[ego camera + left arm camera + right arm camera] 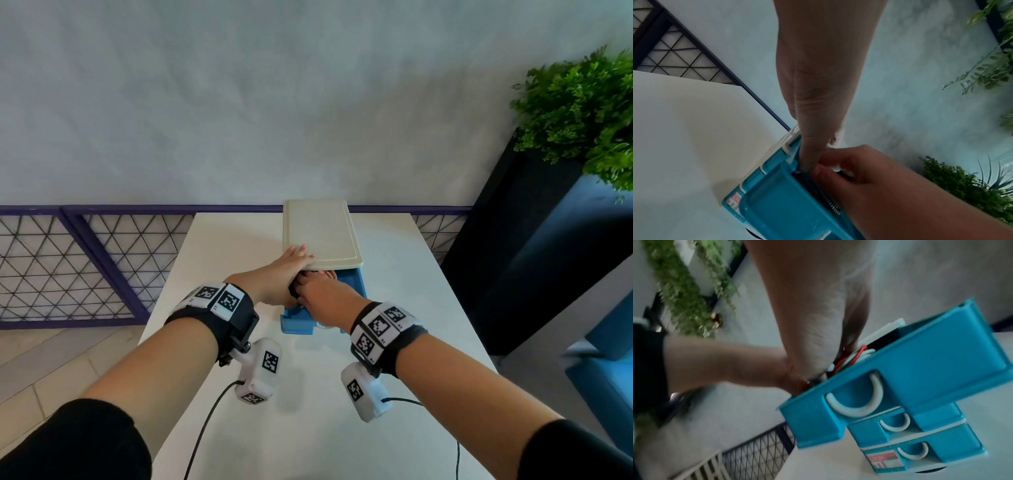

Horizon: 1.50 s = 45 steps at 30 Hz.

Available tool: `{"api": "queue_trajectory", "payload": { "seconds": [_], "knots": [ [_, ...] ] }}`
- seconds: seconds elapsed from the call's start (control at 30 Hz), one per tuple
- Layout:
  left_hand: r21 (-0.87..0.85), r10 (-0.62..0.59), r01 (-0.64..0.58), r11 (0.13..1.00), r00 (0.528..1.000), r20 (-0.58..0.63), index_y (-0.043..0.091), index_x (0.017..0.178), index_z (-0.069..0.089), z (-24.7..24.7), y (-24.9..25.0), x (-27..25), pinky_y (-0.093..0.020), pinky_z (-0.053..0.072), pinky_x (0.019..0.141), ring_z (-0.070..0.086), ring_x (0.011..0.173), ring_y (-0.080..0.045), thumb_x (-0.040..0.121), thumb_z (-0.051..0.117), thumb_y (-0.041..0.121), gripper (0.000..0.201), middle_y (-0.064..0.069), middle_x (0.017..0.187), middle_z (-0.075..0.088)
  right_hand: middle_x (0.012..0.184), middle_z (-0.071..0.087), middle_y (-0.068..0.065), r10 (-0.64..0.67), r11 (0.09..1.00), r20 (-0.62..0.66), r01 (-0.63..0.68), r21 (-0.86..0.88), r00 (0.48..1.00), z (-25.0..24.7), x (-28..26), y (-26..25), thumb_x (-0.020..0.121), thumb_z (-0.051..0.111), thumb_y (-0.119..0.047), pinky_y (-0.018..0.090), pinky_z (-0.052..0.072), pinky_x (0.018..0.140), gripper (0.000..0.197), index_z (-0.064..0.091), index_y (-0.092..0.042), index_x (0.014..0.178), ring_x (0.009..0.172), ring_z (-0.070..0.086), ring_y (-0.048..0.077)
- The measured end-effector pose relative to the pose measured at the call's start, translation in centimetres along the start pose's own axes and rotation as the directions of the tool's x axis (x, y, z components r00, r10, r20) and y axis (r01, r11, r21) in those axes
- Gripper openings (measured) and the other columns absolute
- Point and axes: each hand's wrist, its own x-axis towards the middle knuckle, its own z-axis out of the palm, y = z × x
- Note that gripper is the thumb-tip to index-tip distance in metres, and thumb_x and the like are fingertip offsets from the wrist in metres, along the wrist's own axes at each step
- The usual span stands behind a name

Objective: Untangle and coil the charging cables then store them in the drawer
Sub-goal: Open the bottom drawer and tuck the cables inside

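Note:
A small blue drawer unit with a beige top (318,229) stands at the back of the white table (246,438). Its top drawer (296,323) is pulled out toward me. My left hand (291,263) lies with straight fingers on the beige top, and its thumb (812,146) reaches down at the drawer's edge. My right hand (318,291) is inside the drawer (920,356), fingers curled round a bundle of red, white and black cables (846,361). A black braided stretch of cable (830,201) lies along the drawer's inner wall. Most of the bundle is hidden by my hands.
Two lower drawers (894,421) with white handles are closed. A leafy plant in a dark planter (582,109) stands to the right of the table. A purple-framed wire mesh panel (85,260) runs behind and to the left. Black camera leads hang from both wrists over the table's near part.

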Motion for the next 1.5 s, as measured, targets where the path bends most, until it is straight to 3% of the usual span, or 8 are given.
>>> {"api": "queue_trajectory", "payload": {
  "seconds": [0.2, 0.37, 0.57, 0.7, 0.87, 1.1, 1.3, 1.5],
  "knots": [
    [0.080, -0.034, 0.026, 0.996, 0.995, 0.096, 0.024, 0.151, -0.008, -0.9, 0.6, -0.5, -0.052, -0.008, 0.117, -0.025, 0.143, -0.013, 0.081, 0.065, 0.038, 0.102, 0.002, 0.158, -0.025, 0.109, 0.070, 0.000, 0.034, 0.991, -0.280, 0.004, 0.135, 0.959, -1.7, -3.6, 2.2, 0.095, 0.048, -0.020, 0.035, 0.047, 0.089, 0.028, 0.072, -0.015, 0.109, 0.099, 0.060, 0.021],
    [0.182, -0.102, 0.061, 0.981, 0.969, 0.224, 0.021, 0.145, -0.028, -1.1, 1.4, -0.2, -0.052, -0.011, 0.117, -0.037, 0.137, -0.015, 0.054, 0.069, 0.077, 0.143, 0.002, 0.150, -0.040, 0.125, 0.063, -0.001, 0.018, 0.991, -0.168, 0.005, 0.134, 0.986, -0.4, -5.2, 2.1, 0.096, 0.045, -0.014, 0.037, 0.046, 0.093, 0.032, 0.067, -0.012, 0.119, 0.115, 0.055, 0.021],
    [0.228, -0.112, 0.070, 0.971, 0.978, 0.177, 0.019, 0.142, -0.034, 0.4, 1.8, -0.4, -0.052, -0.017, 0.114, -0.042, 0.134, -0.016, 0.050, 0.079, 0.066, 0.153, 0.001, 0.148, -0.044, 0.117, 0.062, 0.006, -0.100, 0.992, -0.092, 0.093, -0.080, 0.991, 0.0, -3.7, 1.4, 0.092, 0.048, -0.009, 0.034, 0.041, 0.093, 0.028, 0.065, -0.006, 0.113, 0.107, 0.057, 0.025],
    [0.215, -0.087, 0.061, 0.975, 0.989, 0.117, 0.022, 0.146, -0.026, 0.5, 1.3, -0.6, -0.055, -0.013, 0.115, -0.039, 0.137, -0.014, 0.049, 0.078, 0.069, 0.150, 0.004, 0.152, -0.037, 0.095, 0.071, 0.006, 0.014, 0.990, -0.065, -0.005, 0.144, 0.998, -2.1, -2.7, 1.7, 0.093, 0.047, -0.016, 0.037, 0.051, 0.075, 0.026, 0.071, -0.009, 0.096, 0.085, 0.063, 0.024],
    [0.219, -0.080, 0.068, 0.973, 0.996, 0.046, 0.025, 0.149, -0.013, 0.4, 1.0, -0.1, -0.056, -0.005, 0.117, -0.021, 0.145, -0.020, 0.050, 0.077, 0.069, 0.141, 0.003, 0.158, -0.021, 0.134, 0.057, 0.004, 0.263, 0.937, -0.189, -0.204, 0.285, 0.946, -4.4, -1.8, 5.2, 0.097, 0.043, -0.014, 0.027, 0.036, 0.105, 0.034, 0.064, -0.010, 0.124, 0.122, 0.052, 0.020],
    [0.188, -0.004, 0.033, 0.982, 0.989, -0.151, 0.020, 0.128, 0.036, -0.3, 0.6, 0.5, -0.043, 0.036, 0.103, 0.033, 0.120, -0.026, 0.050, 0.079, 0.063, 0.099, 0.001, 0.130, 0.035, 0.124, 0.053, 0.001, 0.330, 0.933, -0.059, -0.316, 0.172, 0.942, -4.3, -0.3, 5.5, 0.088, 0.055, -0.051, 0.033, 0.044, 0.087, 0.049, 0.057, -0.015, 0.122, 0.113, 0.051, 0.020],
    [0.092, -0.019, 0.042, 0.995, 0.970, -0.244, 0.018, 0.124, 0.044, -0.2, 0.7, 0.7, -0.037, 0.046, 0.088, 0.033, 0.116, -0.021, 0.057, 0.084, 0.048, 0.084, 0.003, 0.123, 0.040, 0.123, 0.046, 0.002, 0.276, 0.941, -0.189, -0.305, -0.148, 0.943, -2.6, -0.2, 3.8, 0.078, 0.066, -0.057, 0.034, 0.043, 0.078, 0.066, 0.044, -0.015, 0.124, 0.111, 0.045, 0.022],
    [0.113, -0.006, 0.043, 0.993, 0.951, -0.309, 0.017, 0.114, 0.050, -0.1, 0.6, 1.4, -0.040, 0.048, 0.075, 0.036, 0.102, -0.022, 0.063, 0.083, 0.040, 0.065, 0.001, 0.112, 0.043, 0.122, 0.049, -0.001, 0.306, 0.951, -0.141, -0.297, 0.079, 0.941, -3.8, -0.3, 5.0, 0.088, 0.060, -0.047, 0.032, 0.040, 0.076, 0.044, 0.052, -0.017, 0.119, 0.116, 0.045, 0.019]
  ]
}}
